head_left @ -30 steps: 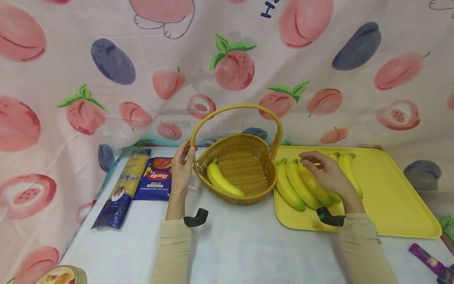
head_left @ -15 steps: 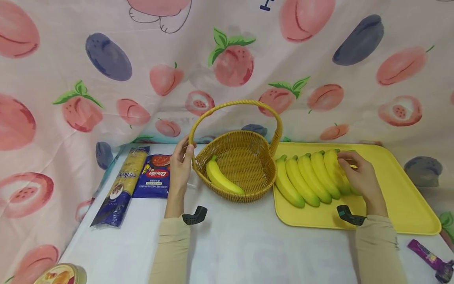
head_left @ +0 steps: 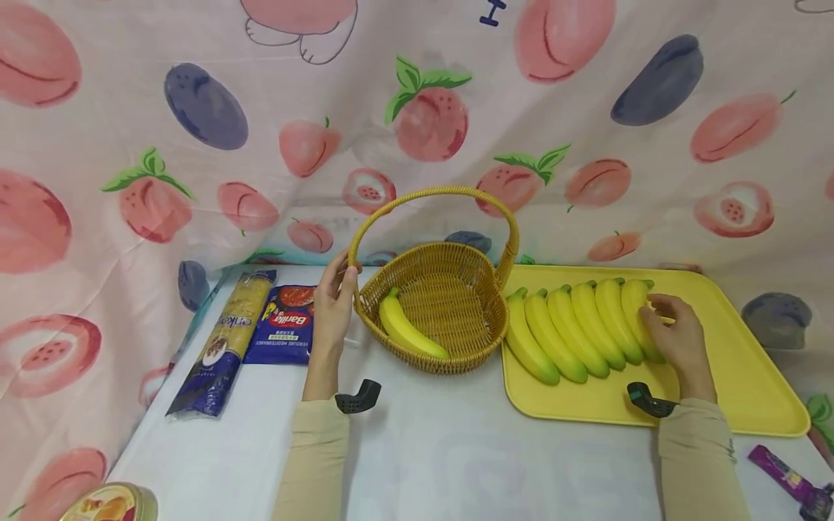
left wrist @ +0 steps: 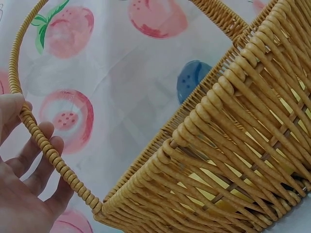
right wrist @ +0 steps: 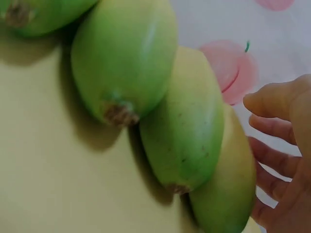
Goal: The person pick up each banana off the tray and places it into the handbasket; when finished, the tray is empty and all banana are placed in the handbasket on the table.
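A blue packet (head_left: pixel 281 329) reading "Barilla" and, lower, "VERDURE" lies left of the wicker basket (head_left: pixel 459 307), beside a longer spaghetti-type pack (head_left: pixel 228 329) whose brand shows only partly, as "anko". The left hand (head_left: pixel 334 307) reaches far along the basket's left side, thumb and bent fingers loosely round the handle (head_left: pixel 443 192). One banana (head_left: pixel 409 329) lies inside, at the left. On the yellow tray (head_left: pixel 736 347) at right, the right hand (head_left: pixel 680 340) holds its slightly bent fingers apart around the rightmost banana (head_left: pixel 635 311) of six, gripping nothing; whether they touch it, I cannot tell
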The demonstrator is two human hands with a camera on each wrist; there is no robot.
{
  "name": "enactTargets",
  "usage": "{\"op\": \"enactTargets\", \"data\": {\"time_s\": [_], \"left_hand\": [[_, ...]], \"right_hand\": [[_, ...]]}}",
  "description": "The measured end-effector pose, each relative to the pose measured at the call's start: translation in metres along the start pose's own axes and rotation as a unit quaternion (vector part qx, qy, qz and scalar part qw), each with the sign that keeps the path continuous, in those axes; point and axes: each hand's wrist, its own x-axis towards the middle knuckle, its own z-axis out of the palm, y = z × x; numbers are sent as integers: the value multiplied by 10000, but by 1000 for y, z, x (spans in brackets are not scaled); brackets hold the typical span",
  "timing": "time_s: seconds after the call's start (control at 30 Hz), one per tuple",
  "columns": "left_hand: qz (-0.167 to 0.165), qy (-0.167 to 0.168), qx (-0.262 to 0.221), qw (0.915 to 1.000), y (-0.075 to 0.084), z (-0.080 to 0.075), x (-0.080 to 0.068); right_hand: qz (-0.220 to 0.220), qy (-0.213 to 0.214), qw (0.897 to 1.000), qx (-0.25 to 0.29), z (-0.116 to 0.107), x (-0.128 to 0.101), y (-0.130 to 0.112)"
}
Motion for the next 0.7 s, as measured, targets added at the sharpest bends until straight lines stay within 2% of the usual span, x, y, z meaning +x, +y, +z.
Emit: {"op": "enactTargets", "data": {"time_s": [0.17,0.3,0.4,0.53,0.7], "left_hand": [[-66,-32,-31,10000,-1,1,-1],[-76,-34,-66,9999,-2,1,-1],[-53,-6,-50,10000,-2,0,0],[-53,8,-24,10000,-1,0,0],[-30,-2,-25,10000,-2,1,0]], "right_hand": [[535,-473,9974,74,0,2,8],[619,-1000,9930,92,1,4,8],[638,-1233,9903,26,2,5,5],[740,-1182,9902,-68,4,4,4],[879,-1065,9903,179,5,2,6]]}}
